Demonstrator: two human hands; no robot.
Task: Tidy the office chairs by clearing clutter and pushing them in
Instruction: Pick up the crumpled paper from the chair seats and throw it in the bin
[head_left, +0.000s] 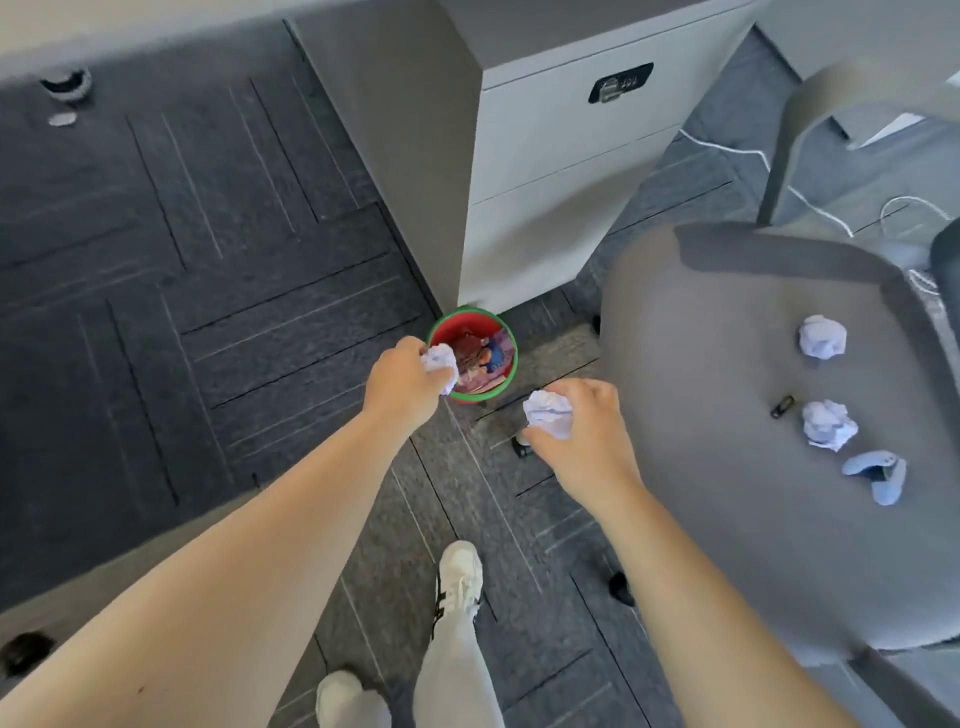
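Carpet tiles (208, 312) fill most of what you see, dark grey, with a pale drawer cabinet (561, 171) standing at the top. Your office chair (727, 467) takes up the right side, seat toward you, pulled well out from any desk. It should roll easily on its casters, so push it from the backrest or the seat edge rather than the thin armrest (810, 135).

Next in size, the small bin (511, 358), red inside with a green rim, sits on the floor just beside the cabinet's corner and already holds coloured scraps.

Your left hand (405, 384) is clamped on a crumpled paper ball (440, 364), held right over the bin's near rim. Your right hand (582, 431) grips a second paper ball (548, 413) above the carpet, short of the bin.

On the seat lie two more paper wads, one farther back (823, 336) and one nearer (828, 423), well apart. Close beside the nearer wad is a light blue plastic item (878, 475), and a small black clip (783, 406).

Paper this crushed is nearly weightless and springy; pinch it loosely anywhere. I judge the clip the fiddly one, best taken with fingertips at its edges.
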